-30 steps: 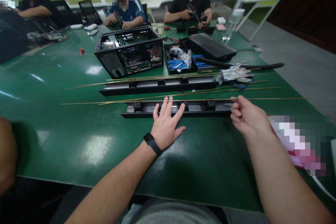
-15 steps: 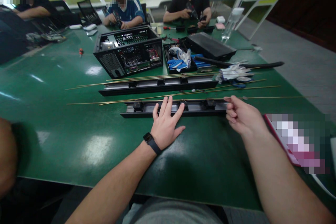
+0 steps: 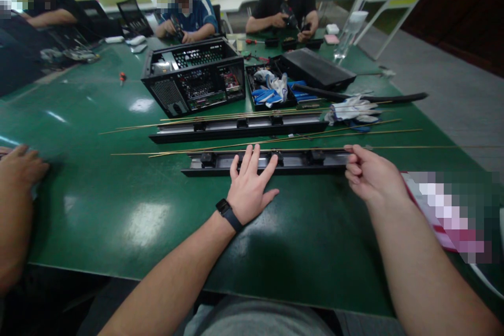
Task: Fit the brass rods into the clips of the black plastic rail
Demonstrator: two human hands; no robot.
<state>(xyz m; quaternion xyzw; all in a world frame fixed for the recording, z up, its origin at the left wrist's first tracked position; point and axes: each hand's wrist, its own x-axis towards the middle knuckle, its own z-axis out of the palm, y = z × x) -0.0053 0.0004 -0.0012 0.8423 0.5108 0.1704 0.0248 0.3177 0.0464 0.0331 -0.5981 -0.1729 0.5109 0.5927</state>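
While I rest left hand [image 3: 250,194], fingers splayed, across black rail [image 3: 295,170], right hand [image 3: 370,173] pinches brass rod [image 3: 417,147]; rod runs out both sides of pinch, second rail [image 3: 240,133] beyond, leftward.

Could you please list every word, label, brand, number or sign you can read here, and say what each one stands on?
None can be read.
Computer case: pale marks along its top edge, too small to read.
Pink-and-white packet: pixelated, so any print is unreadable.
Watch: dark screen, no legible digits.
Near black rail: no legible lettering.
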